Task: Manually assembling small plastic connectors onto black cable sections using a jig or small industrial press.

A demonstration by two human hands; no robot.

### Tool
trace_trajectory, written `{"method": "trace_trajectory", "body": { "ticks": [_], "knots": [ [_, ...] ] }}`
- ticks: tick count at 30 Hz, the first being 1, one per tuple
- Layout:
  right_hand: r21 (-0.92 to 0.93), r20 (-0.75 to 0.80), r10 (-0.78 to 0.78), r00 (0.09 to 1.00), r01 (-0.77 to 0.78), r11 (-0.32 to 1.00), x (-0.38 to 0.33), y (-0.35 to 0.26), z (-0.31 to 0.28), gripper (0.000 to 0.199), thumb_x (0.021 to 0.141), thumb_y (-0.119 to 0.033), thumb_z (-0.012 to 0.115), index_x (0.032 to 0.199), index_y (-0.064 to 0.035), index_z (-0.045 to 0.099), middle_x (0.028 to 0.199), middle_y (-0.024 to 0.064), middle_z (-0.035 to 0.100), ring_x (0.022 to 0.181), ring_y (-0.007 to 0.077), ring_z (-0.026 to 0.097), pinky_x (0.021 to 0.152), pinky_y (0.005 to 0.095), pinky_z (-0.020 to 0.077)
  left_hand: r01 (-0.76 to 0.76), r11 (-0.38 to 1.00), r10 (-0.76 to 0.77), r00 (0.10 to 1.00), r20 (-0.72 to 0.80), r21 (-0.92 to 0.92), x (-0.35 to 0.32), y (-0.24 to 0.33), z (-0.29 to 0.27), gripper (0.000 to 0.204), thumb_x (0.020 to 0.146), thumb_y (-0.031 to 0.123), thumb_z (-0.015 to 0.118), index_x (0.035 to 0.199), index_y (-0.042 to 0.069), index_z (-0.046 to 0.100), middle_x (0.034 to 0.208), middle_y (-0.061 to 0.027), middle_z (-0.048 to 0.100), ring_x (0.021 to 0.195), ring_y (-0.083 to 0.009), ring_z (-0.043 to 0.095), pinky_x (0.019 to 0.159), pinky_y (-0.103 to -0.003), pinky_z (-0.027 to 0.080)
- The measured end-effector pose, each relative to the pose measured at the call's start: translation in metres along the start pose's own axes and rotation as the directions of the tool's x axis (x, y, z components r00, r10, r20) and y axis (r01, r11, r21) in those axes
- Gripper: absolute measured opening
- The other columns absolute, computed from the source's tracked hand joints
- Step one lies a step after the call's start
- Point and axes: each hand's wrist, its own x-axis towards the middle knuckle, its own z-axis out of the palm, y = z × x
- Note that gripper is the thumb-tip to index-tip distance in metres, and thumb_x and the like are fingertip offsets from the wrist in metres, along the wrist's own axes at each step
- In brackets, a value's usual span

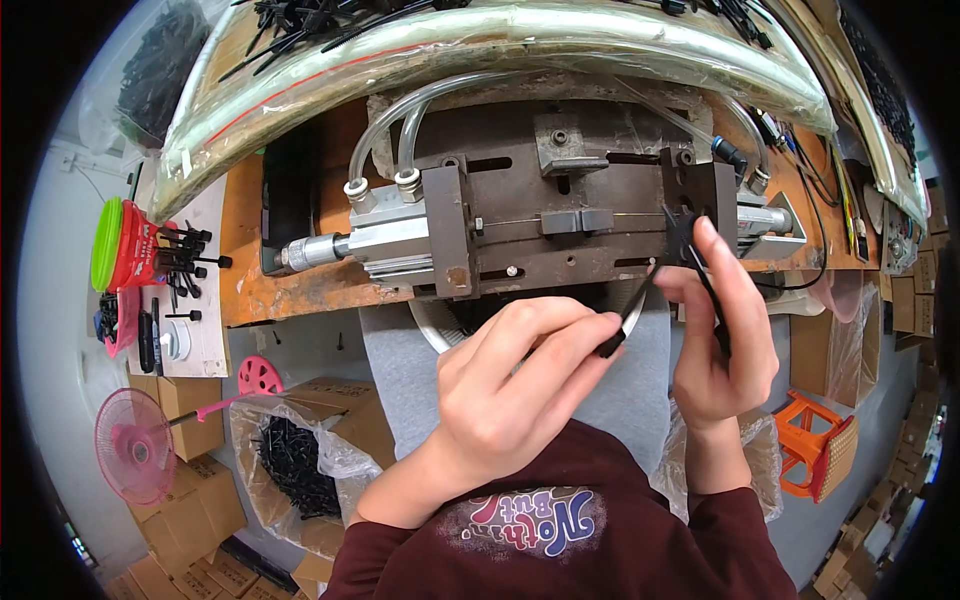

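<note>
My left hand [530, 380] is closed, its fingertips pinching a thin black plastic stick [634, 308] that slants up to the right. My right hand [735, 345] is curled round a second black plastic piece [707, 287], a slim stem with a wider head. The two pieces come close at their upper ends; whether they touch, I cannot tell. Both hands are in front of a dark metal clamping fixture [510, 225] on the bench. A small grey block [575, 221] sits at the fixture's middle, between two silver air cylinders [393, 245] [760, 218].
Clear air hoses [385, 120] arch over the fixture. Black parts lie on the plastic-covered shelf [500, 40] behind. A red bucket [133, 245], a pink fan [137, 447] and a lined box of black parts [300, 465] stand left. An orange stool [808, 440] is at right.
</note>
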Motion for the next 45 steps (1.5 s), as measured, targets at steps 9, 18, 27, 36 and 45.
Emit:
{"method": "trace_trajectory", "body": {
  "ticks": [9, 18, 27, 36, 45],
  "knots": [
    [0.304, 0.025, 0.107, 0.994, -0.11, 0.946, -0.015, 0.008, -0.012, 0.044, 0.094, -0.003, 0.05, 0.133, 0.0128, 0.041, 0.123, 0.0319, 0.057, 0.103, 0.0362, 0.067, 0.089, 0.04, 0.0543, -0.196, 0.827, 0.073, 0.967, 0.245, 0.527, 0.001, -0.011, 0.013, 0.022, 0.067, 0.013, 0.079, 0.08, 0.001, 0.066, 0.118, -0.0091, 0.068, 0.062, -0.0111, 0.06, 0.054, -0.025, 0.042],
    [0.326, 0.048, 0.231, 0.972, -0.233, 0.916, -0.02, 0.004, -0.018, 0.079, 0.099, -0.051, 0.042, 0.145, 0.011, 0.027, 0.139, 0.0321, 0.044, 0.121, 0.0433, 0.056, 0.105, 0.0489, 0.0408, -0.194, 0.796, 0.016, 0.954, 0.299, 0.573, 0.012, -0.007, 0.013, 0.026, 0.063, 0.012, 0.081, 0.08, 0.003, 0.064, 0.117, -0.0087, 0.068, 0.058, -0.0119, 0.058, 0.054, -0.027, 0.04],
    [0.425, 0.124, 0.087, 0.988, -0.133, 0.895, -0.017, 0.005, -0.028, 0.052, 0.083, -0.004, 0.069, 0.126, 0.0017, 0.042, 0.133, 0.0353, 0.046, 0.117, 0.0428, 0.058, 0.096, 0.0468, 0.0496, -0.163, 0.816, -0.003, 0.958, 0.287, 0.555, 0.016, -0.007, 0.013, 0.027, 0.061, 0.013, 0.081, 0.081, 0.004, 0.064, 0.116, -0.0075, 0.068, 0.055, -0.0145, 0.056, 0.052, -0.028, 0.042],
    [-0.06, 0.304, -0.028, 0.952, 0.048, 0.997, 0.011, -0.002, -0.01, 0.03, 0.069, 0.005, 0.076, 0.097, 0.0026, 0.066, 0.118, 0.0203, 0.064, 0.091, 0.0298, 0.068, 0.077, 0.0347, 0.0556, -0.16, 0.917, 0.022, 0.934, 0.356, 0.365, 0.016, -0.009, -0.005, 0.025, 0.064, 0.016, 0.08, 0.079, 0.004, 0.063, 0.112, -0.0054, 0.069, 0.056, -0.0172, 0.056, 0.054, -0.029, 0.045],
    [-0.261, 0.52, -0.08, 0.85, 0.248, 0.933, 0.006, 0.002, 0.012, 0.022, 0.073, -0.004, 0.064, 0.095, -0.002, 0.062, 0.125, 0.0137, 0.064, 0.053, 0.0154, 0.054, 0.054, 0.0266, 0.0472, 0.088, 0.977, -0.203, 0.67, 0.714, 0.196, -0.049, -0.026, -0.013, 0.029, 0.069, 0.025, 0.079, 0.082, 0.003, 0.066, 0.101, -0.0066, 0.068, 0.072, -0.0253, 0.067, 0.063, -0.036, 0.054]
  ]
}}
